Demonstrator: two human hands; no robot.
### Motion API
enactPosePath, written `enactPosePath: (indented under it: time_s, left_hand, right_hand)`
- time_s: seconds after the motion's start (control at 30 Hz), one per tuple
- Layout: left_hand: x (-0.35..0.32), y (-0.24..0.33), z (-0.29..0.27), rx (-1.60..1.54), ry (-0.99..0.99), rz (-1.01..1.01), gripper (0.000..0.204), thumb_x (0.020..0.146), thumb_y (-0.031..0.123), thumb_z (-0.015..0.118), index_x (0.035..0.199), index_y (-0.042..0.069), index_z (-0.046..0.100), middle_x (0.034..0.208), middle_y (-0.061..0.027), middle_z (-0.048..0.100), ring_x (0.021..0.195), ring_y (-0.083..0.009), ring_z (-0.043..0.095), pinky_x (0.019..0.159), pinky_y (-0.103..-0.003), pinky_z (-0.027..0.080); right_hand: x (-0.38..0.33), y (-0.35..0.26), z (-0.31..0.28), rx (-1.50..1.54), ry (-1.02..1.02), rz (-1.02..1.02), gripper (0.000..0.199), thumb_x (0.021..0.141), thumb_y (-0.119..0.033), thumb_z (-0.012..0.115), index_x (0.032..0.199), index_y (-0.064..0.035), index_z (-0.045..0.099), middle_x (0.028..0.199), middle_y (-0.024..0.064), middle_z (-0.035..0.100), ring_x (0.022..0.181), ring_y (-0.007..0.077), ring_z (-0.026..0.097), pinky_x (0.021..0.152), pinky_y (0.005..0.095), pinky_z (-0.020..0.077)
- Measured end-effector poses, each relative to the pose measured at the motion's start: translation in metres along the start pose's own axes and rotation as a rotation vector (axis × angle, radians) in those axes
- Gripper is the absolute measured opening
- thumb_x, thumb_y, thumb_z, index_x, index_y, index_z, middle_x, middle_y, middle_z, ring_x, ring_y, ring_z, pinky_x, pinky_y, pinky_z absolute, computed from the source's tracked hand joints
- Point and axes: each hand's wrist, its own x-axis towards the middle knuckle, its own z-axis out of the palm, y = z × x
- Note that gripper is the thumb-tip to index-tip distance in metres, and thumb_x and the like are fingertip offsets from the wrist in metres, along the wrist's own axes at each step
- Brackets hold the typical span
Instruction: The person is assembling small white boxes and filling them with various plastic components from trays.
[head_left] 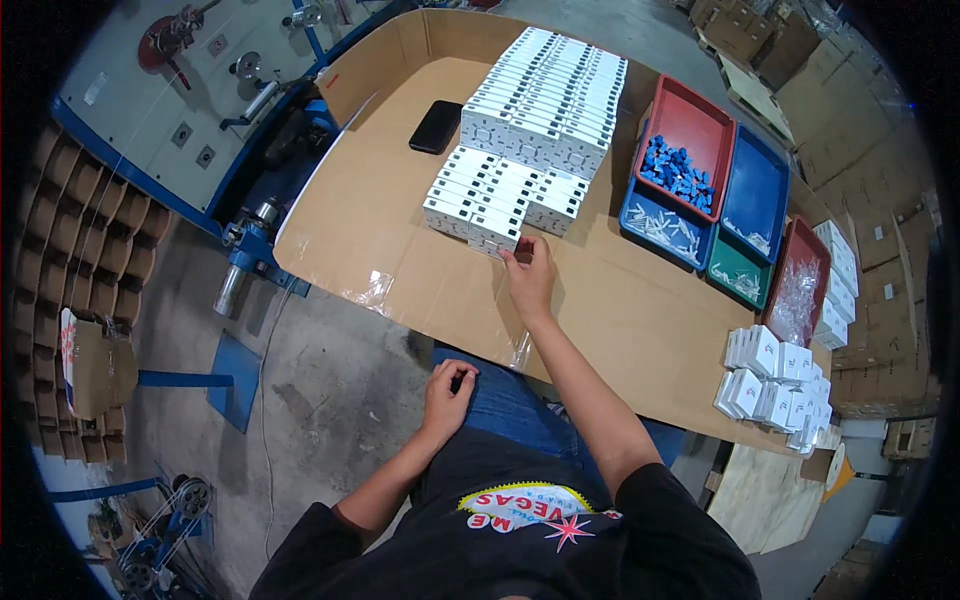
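Note:
Small white boxes with dark square marks stand in tight rows on the cardboard-covered table, a taller block [535, 130] behind and a lower group [480, 190] in front. My right hand [532, 280] reaches to the near corner of the lower group. Its thumb and fingers are closed on the nearest white box [493, 236], which sits against its neighbours; some fingertips are hidden behind it. Down by my lap, my left hand [446, 402] rests against my jeans in a loose fist, and nothing shows in it.
A black phone [436, 127] lies left of the boxes. On the right are a red tray [690, 105] of blue pieces, blue trays [757, 180], a green tray [735, 262] and another red tray [810, 240] with clear bags. White packets [775, 385] are piled at the right corner.

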Motion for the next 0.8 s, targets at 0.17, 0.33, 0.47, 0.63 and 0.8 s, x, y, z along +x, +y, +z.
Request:
enactPosePath:
  time_s: [0.17,0.33,0.47,0.63,0.8]
  left_hand:
    - [0.001,-0.001,0.001,-0.022,0.004,-0.004,0.006,0.095,0.005,0.065,0.097,0.001,0.067,0.094,-0.0085,0.065,0.089,-0.0204,0.062,0.084,-0.032,0.048]
    - [0.001,0.001,-0.001,0.000,0.005,-0.004,0.007,0.095,0.006,0.064,0.098,0.001,0.068,0.094,-0.0080,0.066,0.089,-0.0200,0.062,0.084,-0.031,0.048]
    - [0.000,0.000,0.001,-0.031,0.034,0.002,0.006,0.094,0.007,0.065,0.096,0.003,0.069,0.091,-0.0086,0.065,0.086,-0.0237,0.060,0.081,-0.034,0.048]
    - [-0.001,-0.004,0.003,0.006,0.015,0.001,0.007,0.095,0.006,0.064,0.098,0.001,0.068,0.094,-0.0080,0.065,0.090,-0.0202,0.062,0.084,-0.032,0.049]
    - [0.003,0.007,-0.003,0.146,-0.116,0.183,0.010,0.094,0.013,0.067,0.100,0.006,0.071,0.099,-0.0068,0.066,0.096,-0.0245,0.059,0.087,-0.036,0.046]
  right_hand:
    - [0.000,0.006,0.010,-0.024,0.076,-0.042,0.033,0.085,-0.010,0.080,0.109,-0.0008,0.059,0.101,0.0123,0.064,0.084,0.0242,0.066,0.074,0.0356,0.0548]
    - [-0.002,0.000,0.012,-0.115,0.088,-0.006,0.036,0.084,-0.013,0.082,0.109,-0.0017,0.058,0.098,0.0116,0.063,0.084,0.0231,0.066,0.073,0.0359,0.0540]
    - [-0.005,-0.004,0.006,-0.046,0.071,0.035,0.035,0.085,-0.013,0.081,0.109,-0.0023,0.059,0.098,0.0116,0.064,0.085,0.0217,0.067,0.072,0.0353,0.0545]
    - [-0.025,-0.011,-0.059,-0.032,0.016,0.027,0.024,0.094,-0.011,0.072,0.111,0.0010,0.060,0.092,0.0114,0.067,0.081,0.0189,0.066,0.072,0.0312,0.0550]
    - [-0.081,0.007,-0.162,-0.003,-0.113,0.141,0.007,0.101,-0.006,0.059,0.100,0.0007,0.061,0.085,0.0057,0.064,0.075,0.0119,0.061,0.067,0.0264,0.0505]
